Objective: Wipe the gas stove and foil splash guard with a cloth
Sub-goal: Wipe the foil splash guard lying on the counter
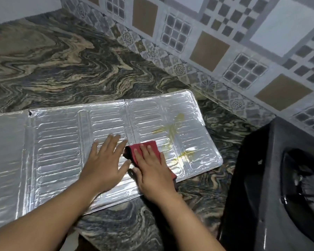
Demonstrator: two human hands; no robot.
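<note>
Wiping foil splash guard (65, 142): my left hand (105, 160) spread flat steadying it, right hand (152, 171) pressing red cloth (145, 147) flat; next, sweep toward yellow smear (172, 131).

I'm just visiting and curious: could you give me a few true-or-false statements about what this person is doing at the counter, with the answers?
1. The foil splash guard lies flat on the counter. True.
2. The left hand presses the red cloth. False: the right hand presses the red cloth; the left rests flat on bare foil.
3. Yellowish stains show on the foil. True.
4. The black gas stove sits left of the foil. False: it sits to the right.
</note>
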